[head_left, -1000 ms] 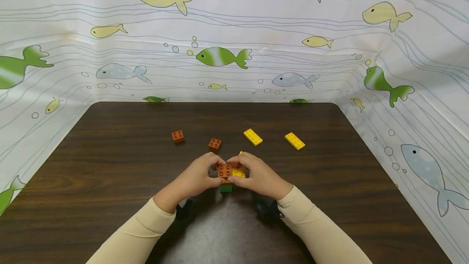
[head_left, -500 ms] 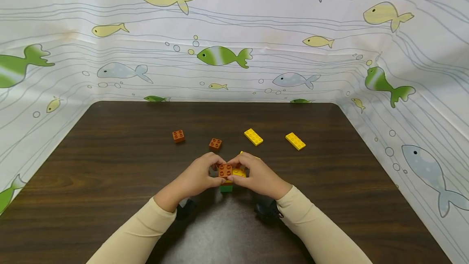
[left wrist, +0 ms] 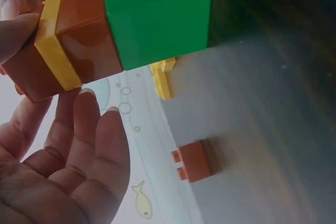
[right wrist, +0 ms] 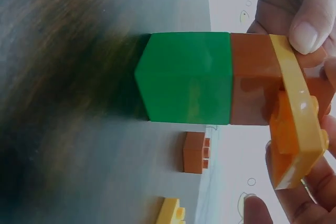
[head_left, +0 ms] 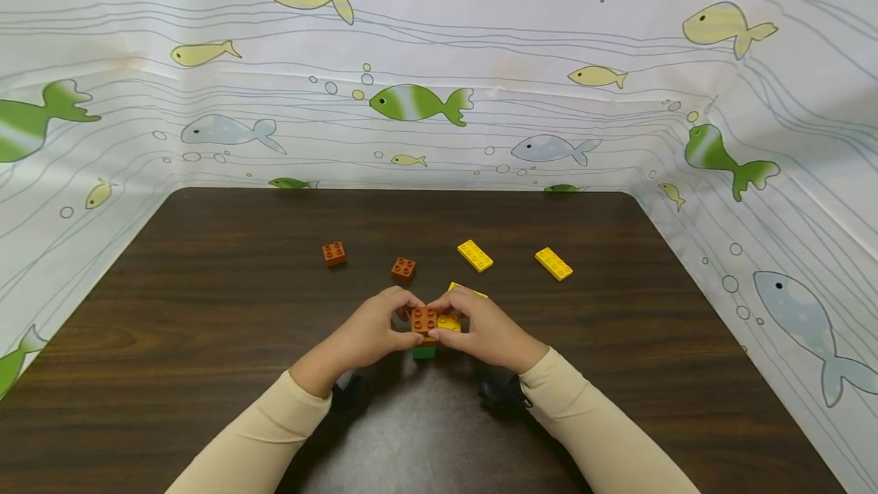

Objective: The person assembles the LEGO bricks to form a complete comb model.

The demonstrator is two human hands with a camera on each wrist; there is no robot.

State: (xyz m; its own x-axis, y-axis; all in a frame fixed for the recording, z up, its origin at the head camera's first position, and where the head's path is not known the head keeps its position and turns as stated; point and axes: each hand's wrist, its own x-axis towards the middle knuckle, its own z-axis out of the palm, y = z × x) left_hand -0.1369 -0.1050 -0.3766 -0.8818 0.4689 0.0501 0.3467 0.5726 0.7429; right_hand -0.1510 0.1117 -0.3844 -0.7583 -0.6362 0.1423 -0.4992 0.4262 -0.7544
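My left hand (head_left: 363, 334) and right hand (head_left: 490, 330) pinch the top brown brick (head_left: 424, 319), stack (right wrist: 232, 80) upright mid-width on the desk (head_left: 206, 311). Loose bricks (head_left: 403, 270) beyond; wide room either side, far edge (head_left: 405, 192) well off.

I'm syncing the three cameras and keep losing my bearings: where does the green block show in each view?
Head: lower middle, the green block peeks out at the foot of the stack, mostly hidden.
Left wrist: top middle, large, at the stack's right end.
Right wrist: just left of centre, large, at the stack's left end.
Shared landmark: the stack's yellow plate, partly visible in all three.
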